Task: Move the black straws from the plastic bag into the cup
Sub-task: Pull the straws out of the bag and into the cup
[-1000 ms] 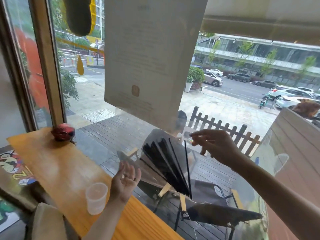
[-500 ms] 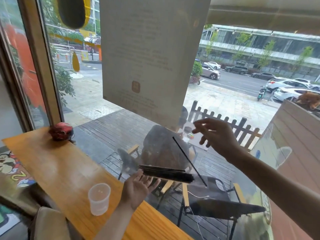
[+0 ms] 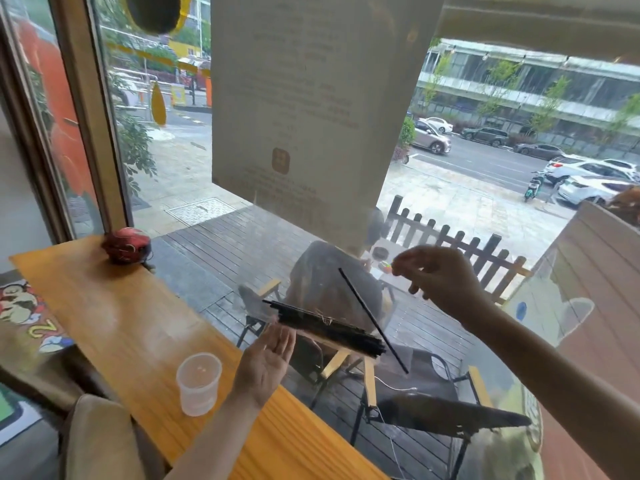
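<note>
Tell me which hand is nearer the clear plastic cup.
Left. The left hand is just right of the clear plastic cup, supporting the bundle of black straws. The right hand is raised farther right.

We note a bundle of thin black straws (image 3: 325, 329) lying near-horizontal inside a clear plastic bag (image 3: 311, 289) at centre frame; a translucent plastic cup (image 3: 198, 383) stands upright, lower left.
</note>
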